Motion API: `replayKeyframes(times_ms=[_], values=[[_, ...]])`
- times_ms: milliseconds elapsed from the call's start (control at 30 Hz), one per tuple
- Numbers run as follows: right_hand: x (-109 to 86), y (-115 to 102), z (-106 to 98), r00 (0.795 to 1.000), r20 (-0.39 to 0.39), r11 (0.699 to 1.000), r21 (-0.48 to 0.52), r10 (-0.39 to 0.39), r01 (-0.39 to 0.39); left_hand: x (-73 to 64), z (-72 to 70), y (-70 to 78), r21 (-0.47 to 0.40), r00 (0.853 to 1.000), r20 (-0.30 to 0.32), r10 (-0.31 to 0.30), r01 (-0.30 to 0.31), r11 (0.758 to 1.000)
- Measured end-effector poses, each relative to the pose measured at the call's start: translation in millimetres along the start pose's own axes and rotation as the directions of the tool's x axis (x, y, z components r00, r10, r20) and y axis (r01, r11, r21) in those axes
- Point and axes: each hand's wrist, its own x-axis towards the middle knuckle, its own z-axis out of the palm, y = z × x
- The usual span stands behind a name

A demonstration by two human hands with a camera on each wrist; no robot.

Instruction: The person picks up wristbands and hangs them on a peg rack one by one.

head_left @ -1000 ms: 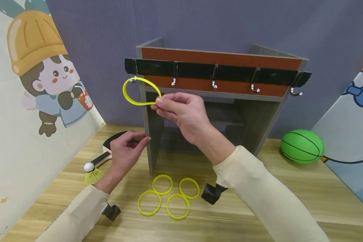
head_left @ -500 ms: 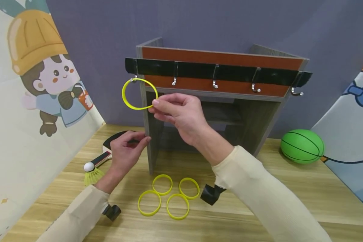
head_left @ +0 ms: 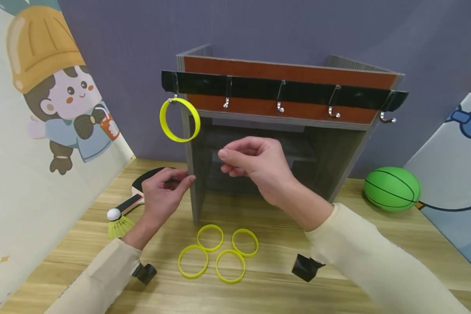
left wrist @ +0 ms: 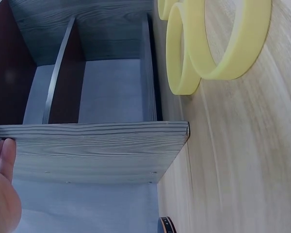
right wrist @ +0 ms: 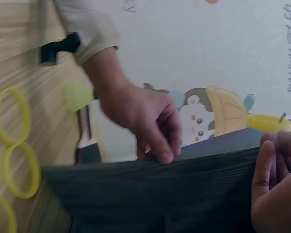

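A yellow ring [head_left: 197, 122], likely light, bendy and easiest pinched low on its band, hangs from the leftmost hook [head_left: 175, 96] as the right hand's [head_left: 261, 163] loosely bent fingers hold nothing and the left hand [head_left: 163, 192] pinches the cabinet's [head_left: 193, 196] edge.

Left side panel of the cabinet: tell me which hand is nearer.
Left. The left hand touches the front edge of the left side panel; the right hand is apart from it, farther right, in front of the cabinet.
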Motion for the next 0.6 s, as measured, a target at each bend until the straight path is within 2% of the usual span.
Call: replayKeyframes(times_ms=[233,333,500,600], values=[[-35.4,23.2,-26.4,0.997,0.039,0.986,-0.155,0.071,-0.064,-0.3,0.6,-1.7,-0.024,0.999,0.007,-0.032,0.032,0.999],[-47.7,41.4,-38.2,0.990,0.059,0.969,-0.221,0.127,-0.112,-2.5,-0.2,-10.6,-0.033,0.999,0.002,-0.044,0.044,0.998],[-68.7,77.6,-58.8,0.972,0.066,0.944,-0.261,0.226,-0.202,-8.6,-1.6,-30.0,-0.048,0.998,0.008,-0.065,0.066,0.997],[-77.5,98.1,-70.1,0.965,0.071,0.930,-0.293,0.251,-0.220,-8.7,-3.6,-32.3,-0.039,0.998,0.017,-0.062,0.063,0.997]])
